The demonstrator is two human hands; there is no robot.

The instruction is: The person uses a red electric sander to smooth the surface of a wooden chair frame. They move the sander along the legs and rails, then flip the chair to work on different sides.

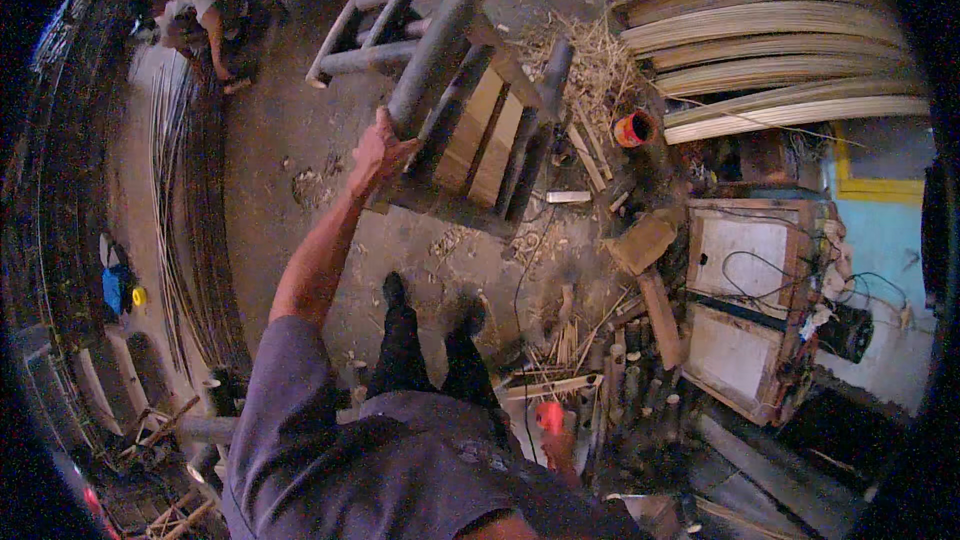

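Chair (437, 62) with dark poles, pale slats

The floor (310, 125) is grey-brown and dusty, littered with wood shavings (447, 245) in loose patches. A thicker heap of pale scraps (600, 55) lies toward the upper right, with a red tin (634, 130) just beside it and thin wooden strips (587, 155) near the tin. A short white bar (569, 197) lies below those strips (its material is hard to tell). A dark cable (519, 295) trails across the middle. At the left, a long bundle of slender rods (190, 240) stretches out, with a yellow roll (140, 296) near it.
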